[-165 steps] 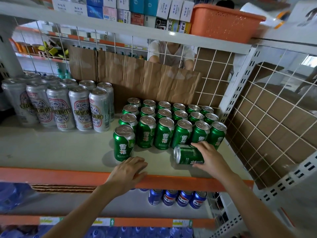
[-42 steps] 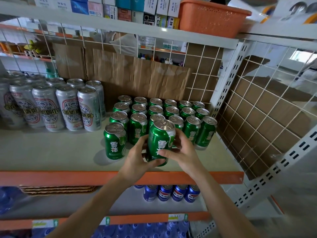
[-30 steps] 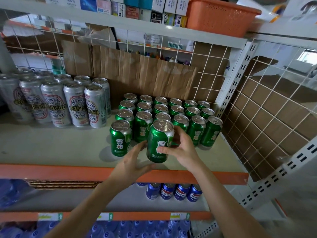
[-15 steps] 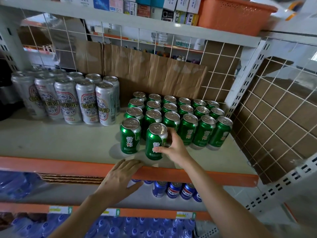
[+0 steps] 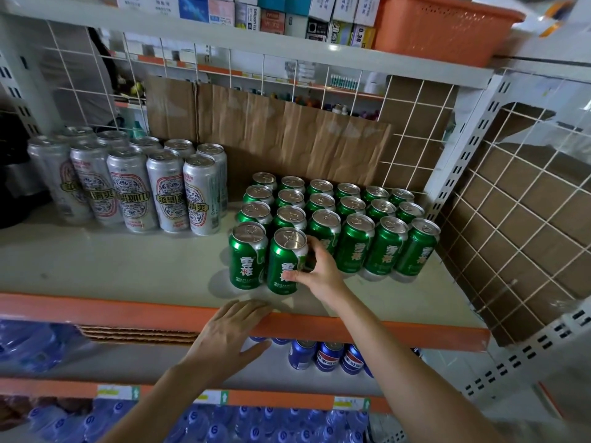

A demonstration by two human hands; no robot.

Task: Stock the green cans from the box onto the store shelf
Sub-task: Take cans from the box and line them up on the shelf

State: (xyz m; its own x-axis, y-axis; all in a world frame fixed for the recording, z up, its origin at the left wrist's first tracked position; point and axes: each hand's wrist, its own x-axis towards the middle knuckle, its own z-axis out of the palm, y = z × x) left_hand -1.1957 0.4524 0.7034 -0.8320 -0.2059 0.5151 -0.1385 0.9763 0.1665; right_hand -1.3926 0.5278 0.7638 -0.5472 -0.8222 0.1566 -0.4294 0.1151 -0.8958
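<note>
An upright green can (image 5: 286,263) is gripped by the right hand (image 5: 319,273), with the thumb laid across the lower front of its label and the fingers curled round its right side. The can is stood on the pale shelf board (image 5: 112,260), near the front edge, second from the left in the foremost row. Just beside it on the left, a second green can (image 5: 248,255) is set, so close that the two appear to touch. Behind and to the right, the block of green cans (image 5: 355,225) is ranged in rows reaching back to a creased cardboard sheet (image 5: 287,139), which is propped against the white wire grid (image 5: 409,129). The left hand (image 5: 230,337) is laid flat, fingers straight and spread, over the orange shelf lip (image 5: 128,310), and nothing is held in it. Tall silver cans (image 5: 166,190) are grouped on the left of the same board, apart from the green ones. Blue cans (image 5: 329,356) are seen on the shelf below, and an orange basket (image 5: 441,24) beside small cartons (image 5: 271,14) on the shelf above.
</note>
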